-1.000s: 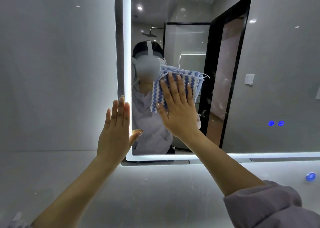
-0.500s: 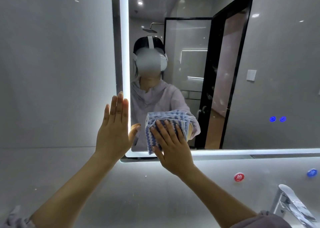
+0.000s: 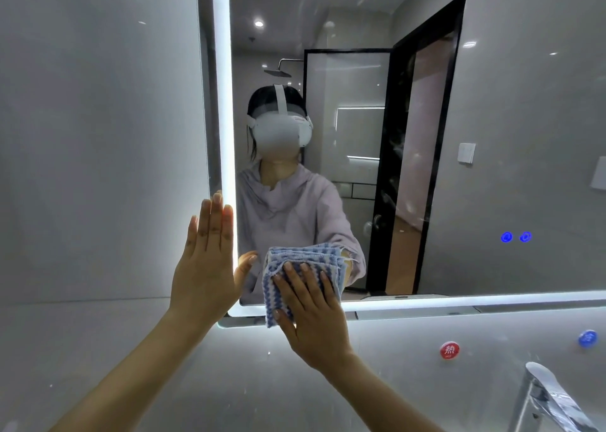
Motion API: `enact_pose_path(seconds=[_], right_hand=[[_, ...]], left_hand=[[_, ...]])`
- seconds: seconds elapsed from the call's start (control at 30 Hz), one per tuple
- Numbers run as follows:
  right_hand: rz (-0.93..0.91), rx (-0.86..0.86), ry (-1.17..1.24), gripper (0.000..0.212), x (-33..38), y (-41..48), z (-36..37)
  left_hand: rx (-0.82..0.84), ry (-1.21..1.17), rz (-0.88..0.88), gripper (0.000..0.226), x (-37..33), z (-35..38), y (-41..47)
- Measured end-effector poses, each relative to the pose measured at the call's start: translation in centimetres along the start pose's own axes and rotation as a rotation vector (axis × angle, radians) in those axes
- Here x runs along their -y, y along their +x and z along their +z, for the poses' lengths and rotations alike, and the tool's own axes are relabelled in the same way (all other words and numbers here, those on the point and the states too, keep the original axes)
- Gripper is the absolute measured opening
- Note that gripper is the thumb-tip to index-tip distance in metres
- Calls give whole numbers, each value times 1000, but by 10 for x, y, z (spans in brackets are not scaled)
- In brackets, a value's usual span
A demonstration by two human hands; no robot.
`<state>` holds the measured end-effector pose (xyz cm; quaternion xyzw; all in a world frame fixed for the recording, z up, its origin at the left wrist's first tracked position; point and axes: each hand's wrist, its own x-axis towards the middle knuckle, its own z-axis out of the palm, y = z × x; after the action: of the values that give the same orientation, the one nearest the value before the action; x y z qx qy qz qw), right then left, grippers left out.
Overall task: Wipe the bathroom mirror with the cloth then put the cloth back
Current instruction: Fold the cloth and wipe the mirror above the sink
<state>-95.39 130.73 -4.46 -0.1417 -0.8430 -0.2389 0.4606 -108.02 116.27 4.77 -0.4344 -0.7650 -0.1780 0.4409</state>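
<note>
The bathroom mirror [image 3: 492,136] fills the wall ahead, with a lit strip along its left and bottom edges. A folded blue-and-white cloth [image 3: 295,261] lies flat against the mirror's lower left corner, overlapping the bottom lit strip. My right hand [image 3: 311,313] presses the cloth to the glass with straight, spread fingers. My left hand [image 3: 206,267] rests flat on the wall at the mirror's left edge, fingers straight up and thumb on the glass. The mirror reflects a person in a headset and a lilac top.
A chrome tap [image 3: 551,399] juts in at the bottom right. On the grey wall under the mirror sit a red round marker [image 3: 449,350] and a blue one [image 3: 588,338]. Two blue touch lights [image 3: 515,236] glow in the mirror's lower right.
My right hand has slid the cloth down the glass from head height to the mirror's bottom left corner. My left hand has stayed flat at the mirror's edge.
</note>
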Motion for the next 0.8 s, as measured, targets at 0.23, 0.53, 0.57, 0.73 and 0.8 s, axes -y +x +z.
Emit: enact_pose_path(seconds=[0.23,0.53,0.57,0.73,0.8], right_hand=[[-40,-68,13,61,-23,58,-24],[-10,-182,2,60,-54,145,-64],[-2,-186,-4,60,-57,151,-66],[16,-167,-43,60,-57,150,-66],[18,-175,-32,60,-56,144,-62]], left_hand=[[27,8,5,84,0,-2,0],[68,57,-13,85,0,-2,1],[65,60,-13,85,-1,-2,1],[71,68,-21,84,-1,-1,0],[72,68,-23,84,-1,-1,0]])
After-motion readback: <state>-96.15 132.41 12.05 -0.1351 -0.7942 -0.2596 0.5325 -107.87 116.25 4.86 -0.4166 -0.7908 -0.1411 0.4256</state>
